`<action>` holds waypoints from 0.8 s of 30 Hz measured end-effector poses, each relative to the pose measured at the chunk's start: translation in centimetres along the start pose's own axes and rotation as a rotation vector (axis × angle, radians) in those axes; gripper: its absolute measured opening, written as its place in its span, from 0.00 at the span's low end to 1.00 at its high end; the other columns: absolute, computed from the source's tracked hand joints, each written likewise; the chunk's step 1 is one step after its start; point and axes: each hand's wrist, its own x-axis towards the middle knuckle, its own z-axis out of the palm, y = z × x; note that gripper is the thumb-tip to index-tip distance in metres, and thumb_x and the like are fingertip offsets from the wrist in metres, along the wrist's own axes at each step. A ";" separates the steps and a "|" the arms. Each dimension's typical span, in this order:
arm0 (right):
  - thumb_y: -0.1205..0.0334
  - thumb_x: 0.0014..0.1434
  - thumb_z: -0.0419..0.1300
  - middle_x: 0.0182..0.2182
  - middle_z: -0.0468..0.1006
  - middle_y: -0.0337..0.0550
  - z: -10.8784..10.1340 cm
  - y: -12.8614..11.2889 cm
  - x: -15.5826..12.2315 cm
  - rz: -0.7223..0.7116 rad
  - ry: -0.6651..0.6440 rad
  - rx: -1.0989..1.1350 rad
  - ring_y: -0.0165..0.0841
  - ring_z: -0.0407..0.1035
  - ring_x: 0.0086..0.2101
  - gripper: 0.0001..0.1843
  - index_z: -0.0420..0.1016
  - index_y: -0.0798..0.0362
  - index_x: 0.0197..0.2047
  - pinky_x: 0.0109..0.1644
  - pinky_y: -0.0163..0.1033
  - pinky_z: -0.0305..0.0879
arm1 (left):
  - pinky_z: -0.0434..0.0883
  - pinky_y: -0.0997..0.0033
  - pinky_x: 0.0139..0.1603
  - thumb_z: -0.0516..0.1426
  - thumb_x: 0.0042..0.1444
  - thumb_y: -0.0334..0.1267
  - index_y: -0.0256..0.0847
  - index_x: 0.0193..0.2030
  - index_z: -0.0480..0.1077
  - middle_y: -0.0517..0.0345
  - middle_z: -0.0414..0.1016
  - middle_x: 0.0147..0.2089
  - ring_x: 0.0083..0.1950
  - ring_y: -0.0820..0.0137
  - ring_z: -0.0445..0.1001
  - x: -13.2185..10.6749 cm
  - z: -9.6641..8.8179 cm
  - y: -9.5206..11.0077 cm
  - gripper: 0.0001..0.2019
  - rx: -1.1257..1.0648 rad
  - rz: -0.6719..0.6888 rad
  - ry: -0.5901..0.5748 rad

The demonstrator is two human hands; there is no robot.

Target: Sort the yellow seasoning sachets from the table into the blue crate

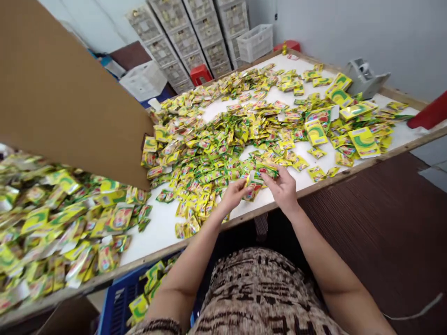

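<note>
- Between eight and nine o'clock I've got a heap of yellow cartons [70, 223], some with white flaps out.
- Up at ten, brown cardboard [73, 93] stands there, apparently walling that heap off from the loose sachets [216, 149] mid-view.
- Down at seven, a blue crate [115, 304] sits below the table edge, close to the body, presumably for easy reach.
- Just off centre towards five: the left hand [236, 193] pinches a small box [253, 184], white flap up, probably steadying its mouth.
- Towards four, the right hand [283, 188] is clamped on green-and-yellow packets [268, 171] right beside the box; touching or not, I can't tell.
- At two, what looks like a tape dispenser [366, 81] stands by the far edge, handily out of the hands' way.
</note>
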 end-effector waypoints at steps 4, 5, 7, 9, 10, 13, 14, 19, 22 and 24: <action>0.62 0.66 0.58 0.45 0.78 0.48 1.8 -0.8 0.1 -0.191 -0.307 -0.304 0.41 0.71 0.48 0.12 0.76 0.50 0.51 0.57 0.49 0.67 | 0.71 0.67 0.48 0.64 0.51 0.53 0.40 0.39 0.73 0.58 0.76 0.37 0.42 0.67 0.73 -3.5 0.9 -2.1 0.18 -0.170 -0.006 0.067; 0.64 0.65 0.57 0.44 0.78 0.48 2.1 -1.0 0.0 -0.203 -0.373 -0.350 0.41 0.71 0.48 0.12 0.76 0.50 0.51 0.57 0.48 0.67 | 0.70 0.67 0.48 0.64 0.52 0.54 0.40 0.40 0.72 0.58 0.75 0.38 0.42 0.67 0.72 -3.8 1.0 -2.3 0.19 -0.203 -0.005 0.095; 0.67 0.64 0.57 0.44 0.76 0.48 2.5 -1.5 -0.1 -0.193 -0.487 -0.432 0.41 0.71 0.47 0.14 0.77 0.51 0.50 0.54 0.46 0.67 | 0.70 0.68 0.49 0.63 0.53 0.54 0.40 0.41 0.71 0.59 0.75 0.39 0.42 0.69 0.72 -4.4 1.0 -2.5 0.19 -0.250 0.002 0.121; 0.71 0.61 0.58 0.42 0.75 0.47 2.8 -2.4 0.2 -0.147 -0.590 -0.524 0.40 0.71 0.44 0.14 0.79 0.53 0.48 0.51 0.43 0.67 | 0.69 0.69 0.47 0.63 0.53 0.53 0.40 0.42 0.71 0.59 0.75 0.39 0.41 0.69 0.71 -4.9 0.9 -2.6 0.19 -0.264 0.016 0.125; 0.72 0.59 0.59 0.40 0.75 0.47 2.8 -3.0 0.6 -0.122 -0.645 -0.571 0.39 0.70 0.43 0.13 0.79 0.54 0.46 0.49 0.42 0.67 | 0.69 0.70 0.47 0.63 0.53 0.53 0.40 0.42 0.71 0.59 0.75 0.39 0.41 0.70 0.71 -5.2 0.9 -2.6 0.18 -0.264 0.023 0.128; 0.73 0.56 0.61 0.37 0.72 0.46 3.1 -4.6 1.9 -0.107 -0.828 -0.700 0.38 0.69 0.39 0.12 0.81 0.55 0.43 0.45 0.39 0.64 | 0.69 0.71 0.46 0.63 0.54 0.51 0.41 0.43 0.70 0.59 0.75 0.39 0.41 0.70 0.71 -5.9 0.8 -2.9 0.18 -0.297 0.042 0.106; 0.74 0.56 0.62 0.36 0.71 0.45 3.3 -5.1 2.2 -0.127 -0.888 -0.738 0.37 0.69 0.38 0.11 0.81 0.55 0.42 0.44 0.39 0.63 | 0.69 0.70 0.47 0.63 0.54 0.51 0.40 0.43 0.70 0.59 0.76 0.40 0.41 0.70 0.71 -6.1 0.7 -3.0 0.18 -0.321 0.050 0.082; 0.75 0.56 0.63 0.36 0.69 0.45 4.2 -6.1 2.1 -0.206 -0.969 -0.877 0.36 0.67 0.33 0.11 0.80 0.53 0.41 0.38 0.38 0.59 | 0.69 0.66 0.54 0.61 0.55 0.50 0.41 0.48 0.71 0.57 0.77 0.44 0.48 0.66 0.73 -6.4 0.4 -3.3 0.19 -0.357 0.077 0.019; 0.76 0.55 0.63 0.36 0.69 0.46 4.8 -6.5 1.5 -0.250 -0.961 -0.935 0.35 0.65 0.30 0.09 0.78 0.53 0.36 0.35 0.38 0.57 | 0.69 0.65 0.54 0.64 0.52 0.50 0.42 0.48 0.73 0.57 0.77 0.43 0.48 0.63 0.73 -6.3 0.2 -3.2 0.20 -0.285 0.110 0.037; 0.76 0.53 0.65 0.35 0.70 0.45 5.1 -6.7 1.5 -0.284 -1.034 -0.933 0.34 0.65 0.30 0.09 0.77 0.52 0.35 0.34 0.38 0.55 | 0.69 0.65 0.51 0.66 0.50 0.49 0.41 0.44 0.74 0.57 0.77 0.40 0.45 0.63 0.73 -6.3 0.1 -3.1 0.19 -0.255 0.127 0.019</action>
